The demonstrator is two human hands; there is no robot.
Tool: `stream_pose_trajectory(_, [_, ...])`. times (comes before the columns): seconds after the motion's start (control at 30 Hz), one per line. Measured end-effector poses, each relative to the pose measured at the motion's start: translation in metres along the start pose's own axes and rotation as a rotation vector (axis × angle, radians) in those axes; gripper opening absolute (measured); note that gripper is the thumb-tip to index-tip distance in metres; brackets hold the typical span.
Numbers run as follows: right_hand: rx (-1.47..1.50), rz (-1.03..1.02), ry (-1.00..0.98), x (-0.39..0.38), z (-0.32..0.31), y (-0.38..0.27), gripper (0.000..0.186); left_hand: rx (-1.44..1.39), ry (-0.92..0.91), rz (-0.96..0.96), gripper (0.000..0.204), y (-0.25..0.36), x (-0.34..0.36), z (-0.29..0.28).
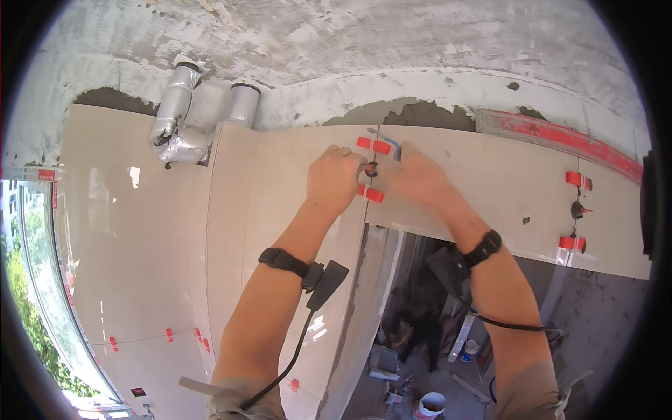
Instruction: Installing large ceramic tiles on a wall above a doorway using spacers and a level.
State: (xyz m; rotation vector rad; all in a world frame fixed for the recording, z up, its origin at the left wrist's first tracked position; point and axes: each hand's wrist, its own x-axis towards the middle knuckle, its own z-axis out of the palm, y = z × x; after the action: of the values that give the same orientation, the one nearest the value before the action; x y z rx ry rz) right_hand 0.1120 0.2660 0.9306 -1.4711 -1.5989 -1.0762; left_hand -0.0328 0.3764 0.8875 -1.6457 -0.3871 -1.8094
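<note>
1. Head view, the room: I am looking at a rough grey plastered wall, its lower part clad in large beige wall tiles (pixel 294 182). Bare mortar shows along the tiles' top edge.
2. On the left, two pipes wrapped in silver foil (pixel 178 115) come out of the wall above a corner where the tiling turns. Further left a window (pixel 35 294) shows green trees outside.
3. My left hand (pixel 334 178) rests on the tile just left of a vertical joint, fingers curled in toward a small dark levelling cap (pixel 371 169) sitting on that joint. The fingertips seem to touch it, but I cannot tell whether they truly grip it.
4. My right hand (pixel 420 175) lies just right of the same joint, closed around a bluish-grey tool (pixel 386 138) that sticks up past my knuckles.
5. Red levelling clips (pixel 373 145) sit on the joint just above and just below the cap, between my two hands.
6. Far right, another set of red clips (pixel 578 180) with a dark cap marks a second joint, under a long red-stained straightedge (pixel 560 136) lying against the wall.
7. Both wrists carry black straps; a black cable (pixel 294 357) hangs from the left one.
8. Below the right tile, the floor holds debris and a white bucket (pixel 431 404).
</note>
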Motion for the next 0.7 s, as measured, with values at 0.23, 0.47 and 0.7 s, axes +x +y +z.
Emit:
stream_pose_trajectory(0.23, [0.197,-0.129,-0.133,0.001,-0.028,0.024,0.040,-0.026,-0.111,-0.088,0.009,0.006,0.003,-0.012])
stream_pose_trajectory(0.47, [0.161,-0.127,-0.202,0.011,-0.004,0.017,0.040,-0.179,-0.104,-0.199,0.013,0.004,-0.001,-0.011])
stream_pose_trajectory(0.7, [-0.090,-0.221,-0.266,0.031,0.001,0.004,0.021,-0.249,-0.086,-0.194,0.013,0.003,0.000,-0.011])
